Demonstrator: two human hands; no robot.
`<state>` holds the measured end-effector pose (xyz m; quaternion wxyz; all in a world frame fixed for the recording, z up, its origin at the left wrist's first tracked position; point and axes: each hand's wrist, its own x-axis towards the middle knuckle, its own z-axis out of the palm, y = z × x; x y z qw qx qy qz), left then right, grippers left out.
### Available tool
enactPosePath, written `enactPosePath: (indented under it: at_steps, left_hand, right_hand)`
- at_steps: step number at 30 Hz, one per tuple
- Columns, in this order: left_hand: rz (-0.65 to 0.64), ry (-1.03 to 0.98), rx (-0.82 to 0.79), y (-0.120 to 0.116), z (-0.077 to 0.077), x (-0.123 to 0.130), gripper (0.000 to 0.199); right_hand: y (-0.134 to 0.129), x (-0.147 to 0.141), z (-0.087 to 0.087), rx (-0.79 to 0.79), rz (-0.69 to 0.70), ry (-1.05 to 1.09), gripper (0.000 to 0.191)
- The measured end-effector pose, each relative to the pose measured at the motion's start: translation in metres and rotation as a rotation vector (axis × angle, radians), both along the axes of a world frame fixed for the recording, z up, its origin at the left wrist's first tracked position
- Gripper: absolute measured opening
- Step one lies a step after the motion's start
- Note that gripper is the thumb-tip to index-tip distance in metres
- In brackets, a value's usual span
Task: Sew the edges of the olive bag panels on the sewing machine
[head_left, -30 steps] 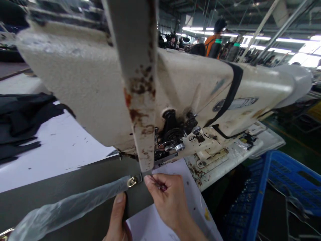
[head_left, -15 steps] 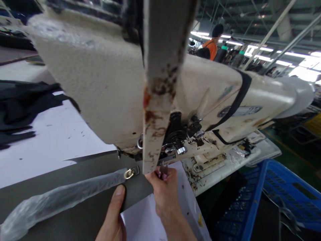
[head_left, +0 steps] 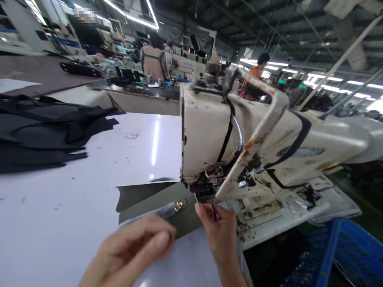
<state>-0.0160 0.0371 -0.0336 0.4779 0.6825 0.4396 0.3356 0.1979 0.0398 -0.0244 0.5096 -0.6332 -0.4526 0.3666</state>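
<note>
Just below the sewing machine head (head_left: 239, 139), the right hand (head_left: 220, 237) pinches small snips (head_left: 214, 211) in its fingers, the left hand (head_left: 131, 251) lies empty with fingers extended, and the grey panel (head_left: 191, 221), gold clasp (head_left: 178, 206) already fitted, reaches beneath the head.

A grey panel (head_left: 187, 221) with a gold clasp (head_left: 178, 206) is lying flat on the white counter (head_left: 60, 199), small metal snips (head_left: 214, 211) standing upright just beside its edge.

"Anything readable on the sewing machine (head_left: 206, 131)?"

"Just a nameplate (head_left: 301, 151) on its arm, but the lettering's too blurred to read."

"Anywhere else?"

"No, nothing else is legible."
</note>
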Motion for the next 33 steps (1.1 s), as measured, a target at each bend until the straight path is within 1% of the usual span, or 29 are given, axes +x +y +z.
enactPosePath:
  at_steps: [1, 2, 3, 4, 5, 6, 8, 9, 10, 11, 12, 13, 15, 17, 21, 25, 29, 33]
  left_hand:
    - [0.167, 0.095, 0.158, 0.02, 0.007, -0.009, 0.021]
    - [0.248, 0.226, 0.32, 0.041, 0.01, -0.017, 0.025]
    - [0.274, 0.377, 0.431, 0.063, 0.01, -0.024, 0.028]
    - [0.233, 0.532, 0.476, 0.083, 0.006, -0.029, 0.03]
    - [0.176, 0.639, 0.505, 0.101, 0.001, -0.031, 0.031]
    - [0.133, 0.672, 0.494, 0.114, -0.005, -0.032, 0.029]
    - [0.069, 0.771, 0.46, 0.128, -0.015, -0.029, 0.027]
    - [0.069, 0.816, 0.456, 0.129, -0.018, -0.026, 0.028]
    - [0.095, 0.863, 0.466, 0.126, -0.019, -0.025, 0.032]
    - [0.145, 0.897, 0.491, 0.12, -0.018, -0.025, 0.036]
    - [0.213, 0.908, 0.528, 0.114, -0.016, -0.025, 0.037]
    - [0.286, 0.907, 0.568, 0.106, -0.012, -0.027, 0.036]
    - [0.423, 0.894, 0.648, 0.093, -0.005, -0.033, 0.031]
    - [0.493, 0.889, 0.726, 0.083, 0.002, -0.039, 0.027]
    - [0.541, 0.882, 0.813, 0.074, 0.007, -0.041, 0.02]
    - [0.583, 0.867, 0.857, 0.073, 0.008, -0.039, 0.016]
    - [0.584, 0.859, 0.899, 0.072, 0.008, -0.039, 0.014]
    - [0.542, 0.86, 0.939, 0.07, 0.004, -0.041, 0.017]
  right_hand:
    - [-0.004, 0.001, 0.005, 0.016, -0.045, -0.018, 0.036]
    - [-0.009, 0.001, 0.01, 0.036, -0.078, -0.026, 0.035]
    - [-0.014, -0.001, 0.016, 0.057, -0.086, -0.014, 0.036]
    - [-0.019, -0.006, 0.021, 0.069, -0.06, 0.023, 0.037]
    - [-0.023, -0.012, 0.026, 0.067, -0.003, 0.09, 0.038]
    - [-0.025, -0.02, 0.03, 0.045, 0.076, 0.185, 0.039]
    - [-0.026, -0.039, 0.033, -0.056, 0.257, 0.457, 0.045]
    - [-0.025, -0.048, 0.033, -0.127, 0.336, 0.619, 0.052]
    - [-0.022, -0.057, 0.031, -0.2, 0.394, 0.789, 0.058]
    - [-0.018, -0.064, 0.03, -0.266, 0.426, 0.954, 0.062]
    - [-0.014, -0.07, 0.028, -0.321, 0.432, 1.106, 0.061]
    - [-0.009, -0.075, 0.027, -0.364, 0.418, 1.235, 0.056]
    - [0.001, -0.082, 0.025, -0.418, 0.354, 1.417, 0.043]
    - [0.009, -0.085, 0.025, -0.442, 0.302, 1.529, 0.043]
    - [0.023, -0.092, 0.025, -0.416, 0.249, 1.66, 0.047]
    - [0.029, -0.096, 0.026, -0.375, 0.175, 1.679, 0.046]
    - [0.034, -0.099, 0.029, -0.37, 0.146, 1.691, 0.044]
    - [0.04, -0.103, 0.029, -0.323, 0.085, 1.688, 0.045]
